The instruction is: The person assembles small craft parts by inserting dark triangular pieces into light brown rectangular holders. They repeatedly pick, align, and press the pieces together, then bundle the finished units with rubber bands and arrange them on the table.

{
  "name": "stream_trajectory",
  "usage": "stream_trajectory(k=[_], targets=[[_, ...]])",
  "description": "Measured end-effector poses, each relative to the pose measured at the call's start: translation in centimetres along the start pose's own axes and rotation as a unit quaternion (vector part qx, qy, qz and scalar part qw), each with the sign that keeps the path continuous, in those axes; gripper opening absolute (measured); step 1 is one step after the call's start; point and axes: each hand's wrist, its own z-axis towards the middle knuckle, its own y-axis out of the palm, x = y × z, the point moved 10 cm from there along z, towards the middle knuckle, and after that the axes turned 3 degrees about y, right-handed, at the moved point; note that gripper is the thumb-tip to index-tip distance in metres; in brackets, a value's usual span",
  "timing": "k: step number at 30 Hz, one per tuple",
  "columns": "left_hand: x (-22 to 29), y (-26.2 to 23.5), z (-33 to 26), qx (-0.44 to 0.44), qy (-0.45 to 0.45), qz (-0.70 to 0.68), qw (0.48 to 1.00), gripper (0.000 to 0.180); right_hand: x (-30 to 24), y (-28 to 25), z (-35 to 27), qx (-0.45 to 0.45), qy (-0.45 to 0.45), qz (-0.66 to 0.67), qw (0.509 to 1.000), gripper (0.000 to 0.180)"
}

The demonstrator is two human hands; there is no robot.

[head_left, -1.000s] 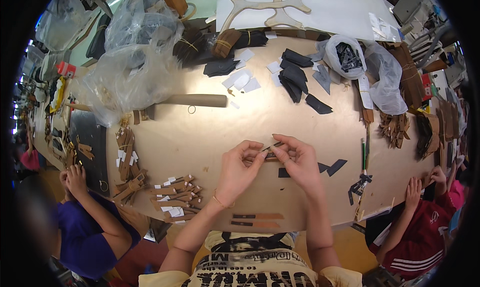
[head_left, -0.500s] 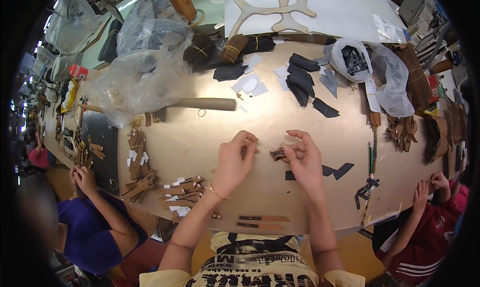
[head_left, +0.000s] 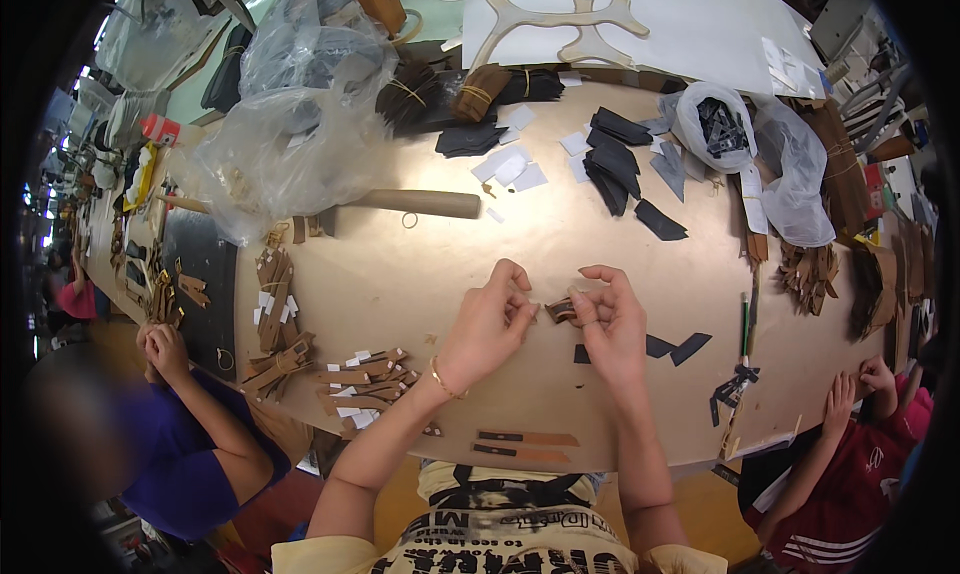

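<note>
Above the middle of the table, my right hand pinches a small curled brown leather strip with a dark part on it. My left hand is just left of the strip, its thumb and fingers drawn together; whether something tiny is between them I cannot make out. Several black slanted pieces lie beneath and beside my right hand. Near the table's front edge lie two brown leather strips with black ends.
Brown strips with white tags are piled left of my left forearm. A wooden-handled hammer, black leather pieces and a white bag of dark parts lie farther back. Co-workers' hands are at the left and right.
My left hand has moved right, closer to the leather strip in my right hand. My right hand stays almost in place, still holding the strip.
</note>
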Motion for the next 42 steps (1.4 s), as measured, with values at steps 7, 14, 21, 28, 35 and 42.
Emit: stream_trajectory(k=[7, 14, 21, 28, 35, 42], targets=[[-0.6, 0.4, 0.0, -0.033, -0.062, -0.042, 0.997, 0.025, -0.8, 0.5, -0.5, -0.01, -0.027, -0.075, 0.997, 0.019], [0.4, 0.9, -0.1, -0.052, 0.017, -0.046, 0.997, 0.018, -0.8, 0.4, -0.6, 0.005, -0.039, -0.073, 0.997, 0.019], [3.8, 0.9, 0.3, -0.022, 0.194, 0.227, 0.954, 0.017, -0.2, 0.0, -0.1, 0.02, -0.031, -0.044, 0.998, 0.017], [6.6, -2.3, 4.3, 0.068, 0.246, 0.416, 0.873, 0.016, -0.6, 0.2, -0.4, 0.016, -0.035, -0.071, 0.997, 0.018], [7.7, -1.0, 10.2, 0.067, 0.34, 0.596, 0.724, 0.014, -0.7, 0.2, -0.5, 0.039, -0.044, -0.06, 0.996, 0.018], [9.0, -0.8, 6.5, -0.017, 0.484, 0.546, 0.683, 0.017, -0.3, 0.2, -0.4, 0.024, -0.038, -0.086, 0.995, 0.019]])
